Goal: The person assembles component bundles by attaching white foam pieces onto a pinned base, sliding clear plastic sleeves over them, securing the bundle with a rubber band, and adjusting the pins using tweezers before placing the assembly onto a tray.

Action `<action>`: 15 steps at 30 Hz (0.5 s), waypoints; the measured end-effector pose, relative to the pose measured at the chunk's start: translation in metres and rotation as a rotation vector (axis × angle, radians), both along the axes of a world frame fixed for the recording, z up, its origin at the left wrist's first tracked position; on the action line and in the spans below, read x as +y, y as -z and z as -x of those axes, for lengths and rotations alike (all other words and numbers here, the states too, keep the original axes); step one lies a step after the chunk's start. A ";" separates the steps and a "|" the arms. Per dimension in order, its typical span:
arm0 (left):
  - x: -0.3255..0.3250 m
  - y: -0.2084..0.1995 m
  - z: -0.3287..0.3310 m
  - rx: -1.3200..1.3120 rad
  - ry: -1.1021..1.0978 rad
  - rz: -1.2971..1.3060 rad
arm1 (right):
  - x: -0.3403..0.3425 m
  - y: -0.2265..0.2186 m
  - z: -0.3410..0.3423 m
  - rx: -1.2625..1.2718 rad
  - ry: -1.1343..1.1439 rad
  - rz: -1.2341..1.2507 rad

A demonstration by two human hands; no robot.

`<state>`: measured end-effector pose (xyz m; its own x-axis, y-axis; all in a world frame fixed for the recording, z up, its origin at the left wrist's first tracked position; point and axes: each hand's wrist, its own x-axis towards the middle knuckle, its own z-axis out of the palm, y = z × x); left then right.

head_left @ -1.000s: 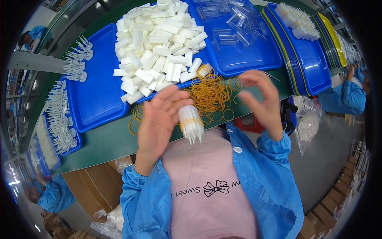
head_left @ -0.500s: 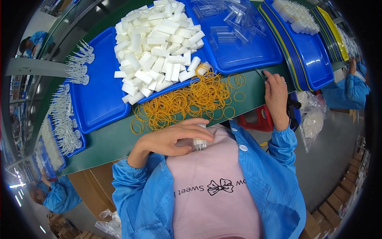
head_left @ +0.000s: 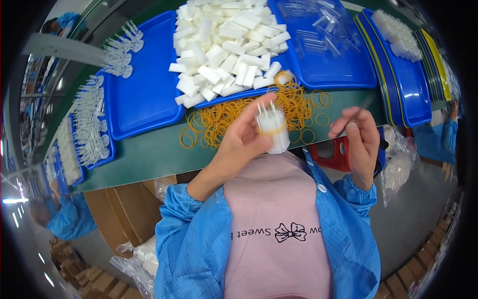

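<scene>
My left hand (head_left: 238, 145) is closed round a white bundle (head_left: 280, 141) with thin pale prongs sticking up from its top. A yellow rubber band (head_left: 272, 131) wraps its middle. To the right, my right hand (head_left: 362, 144) has its fingers curled round slim metal tweezers (head_left: 356, 115), partly hidden and blurred. Behind my left hand a heap of orange-yellow rubber bands (head_left: 219, 119) lies on the green table (head_left: 149, 159). White foam-like blocks (head_left: 229, 47) are piled beyond the bands.
A blue tray (head_left: 144, 89) stands left, near rows of white pronged parts (head_left: 89, 124). Clear plastic pieces (head_left: 323, 30) lie in another blue tray (head_left: 338, 74). Stacked trays (head_left: 416, 97) stand right, above a red object (head_left: 331, 158) and a plastic bag (head_left: 397, 169). Co-workers in blue sit at both sides.
My left hand has raised the bundle from near my chest and turned it, prongs up, over the table edge. My right hand has drawn back from the tray with the tweezers. The view has shifted.
</scene>
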<state>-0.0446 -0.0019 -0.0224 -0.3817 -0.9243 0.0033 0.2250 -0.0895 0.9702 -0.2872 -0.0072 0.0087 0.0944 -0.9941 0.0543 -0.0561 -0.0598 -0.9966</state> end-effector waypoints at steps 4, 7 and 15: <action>-0.008 -0.005 -0.006 0.582 0.106 -0.461 | -0.022 -0.007 -0.020 -0.159 -0.147 0.418; -0.009 -0.002 -0.007 0.793 0.168 -0.629 | -0.032 -0.011 -0.032 0.031 -0.093 0.546; -0.007 -0.001 -0.009 0.619 0.156 -0.471 | -0.048 -0.005 -0.070 -0.323 -0.121 0.284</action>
